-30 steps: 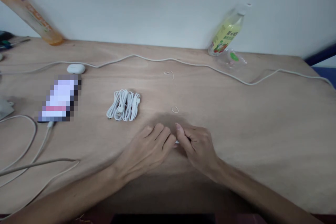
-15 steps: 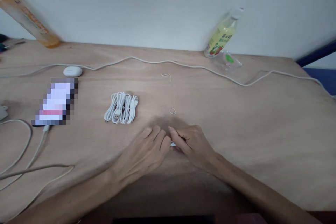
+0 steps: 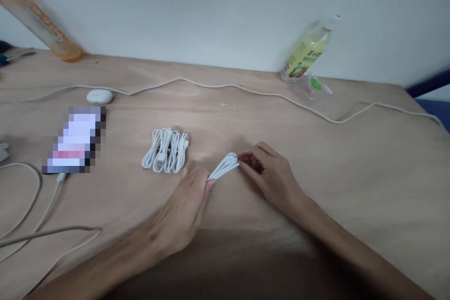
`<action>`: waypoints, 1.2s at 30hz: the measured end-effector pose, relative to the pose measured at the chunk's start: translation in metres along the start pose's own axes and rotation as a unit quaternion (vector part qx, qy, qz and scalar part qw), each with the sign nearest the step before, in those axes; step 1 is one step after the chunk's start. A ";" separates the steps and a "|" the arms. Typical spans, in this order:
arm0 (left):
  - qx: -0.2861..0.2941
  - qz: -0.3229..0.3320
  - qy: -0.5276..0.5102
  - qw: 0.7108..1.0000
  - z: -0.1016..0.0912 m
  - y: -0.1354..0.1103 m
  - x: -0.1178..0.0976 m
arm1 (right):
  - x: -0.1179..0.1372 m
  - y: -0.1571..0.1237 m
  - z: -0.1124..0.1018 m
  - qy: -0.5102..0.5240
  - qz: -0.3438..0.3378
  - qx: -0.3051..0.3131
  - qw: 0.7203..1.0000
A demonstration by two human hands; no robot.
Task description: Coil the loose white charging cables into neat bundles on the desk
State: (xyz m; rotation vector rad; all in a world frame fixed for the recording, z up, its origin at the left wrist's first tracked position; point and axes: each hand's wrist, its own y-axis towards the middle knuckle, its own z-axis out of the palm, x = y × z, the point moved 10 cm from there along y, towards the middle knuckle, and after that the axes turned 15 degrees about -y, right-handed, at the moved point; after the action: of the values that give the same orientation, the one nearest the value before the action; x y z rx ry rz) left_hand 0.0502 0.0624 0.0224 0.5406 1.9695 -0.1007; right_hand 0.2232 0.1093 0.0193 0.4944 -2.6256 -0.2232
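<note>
My left hand [image 3: 190, 199] is closed around one end of a coiled white USB cable [image 3: 225, 165], which sticks out to the right above the table. At its far end, the thumb and fingertips of my right hand [image 3: 269, 168] are pinched together on what looks like a thin white twist tie [image 3: 236, 153], partly hidden by the fingers and the coil. Left of my hands lies a row of coiled white USB cables [image 3: 165, 150], with metal plugs showing. Beyond the hands are a few small pale twist ties [image 3: 232, 107].
A long white cord [image 3: 211, 86] crosses the back of the wooden table. A phone [image 3: 75, 138] with a cable plugged in and a white earbud case [image 3: 99, 96] lie left. A yellow-labelled bottle [image 3: 304, 56] and clear plastic wrapper [image 3: 314, 86] stand back right; an orange-capped bottle [image 3: 45, 23] leans back left.
My hands have moved apart, and the coiled cable they covered now shows in my left hand. My right hand has moved up to where a twist tie lay on the table.
</note>
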 end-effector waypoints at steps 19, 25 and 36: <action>-0.086 -0.203 -0.420 0.880 0.009 -0.009 0.040 | 0.060 -0.019 -0.012 0.187 0.066 -0.087 0.976; -0.075 -0.131 -0.414 0.898 0.008 -0.004 0.029 | 0.068 -0.019 -0.010 0.184 0.046 -0.087 0.978; -0.054 -0.163 -0.404 0.898 0.010 -0.002 0.025 | 0.070 -0.021 0.001 0.208 0.064 -0.093 0.972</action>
State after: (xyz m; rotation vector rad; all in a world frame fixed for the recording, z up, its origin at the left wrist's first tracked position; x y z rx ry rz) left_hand 0.0487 0.0660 -0.0040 0.0500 1.2135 -0.3625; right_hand 0.1707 0.0634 0.0416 0.2694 -2.1914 -0.2873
